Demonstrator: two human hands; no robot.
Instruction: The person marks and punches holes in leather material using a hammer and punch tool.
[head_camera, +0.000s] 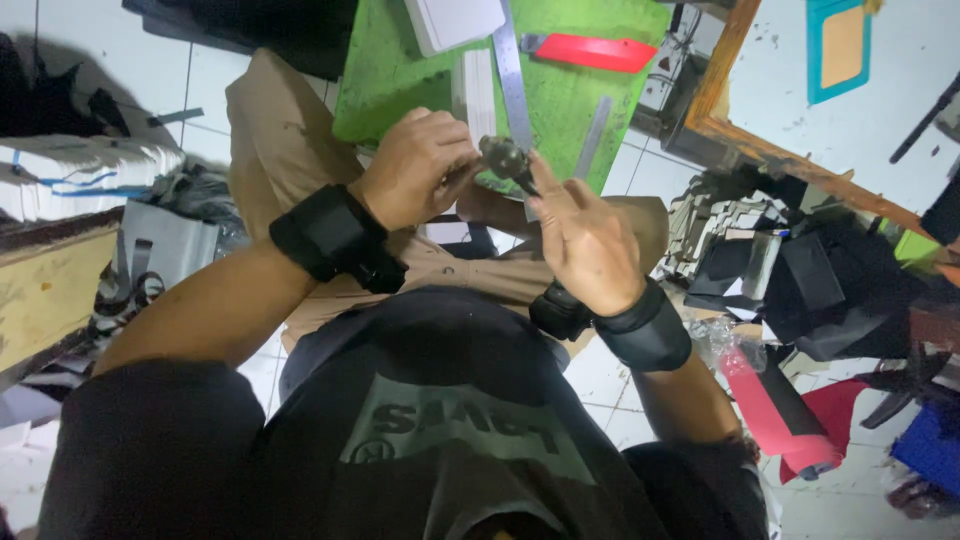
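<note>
I see my left hand (418, 165) curled in a loose fist, its fingertips pinching one side of a small dark knobbly tool (505, 157). My right hand (583, 240) grips the tool's other end, thumb and forefinger narrowed on its dark handle, the other fingers folded. The tool sits between the two hands, just above the near edge of a green cutting mat (400, 80) that rests on my lap. What kind of tool it is I cannot tell; it is too dark and partly covered by my fingers.

Each wrist carries one black wrist strap, two in all: left (335, 238), right (640, 325).

On the mat I count two metal rulers: a long one (510, 70) running down to the tool, its lower end hidden behind my hands, and a shorter one (592, 135) just to its right. There is one red flat piece (590, 52) near the far edge, one white block (452, 22) at the top and one white strip stack (474, 88) beside the long ruler.

To my right stands a wooden-framed board (760, 140), with dark scraps (790, 270) heaped below it and a red roll (775, 410) on the tiled floor (600, 380). To my left lies a bundle of white sheets (80, 175).
</note>
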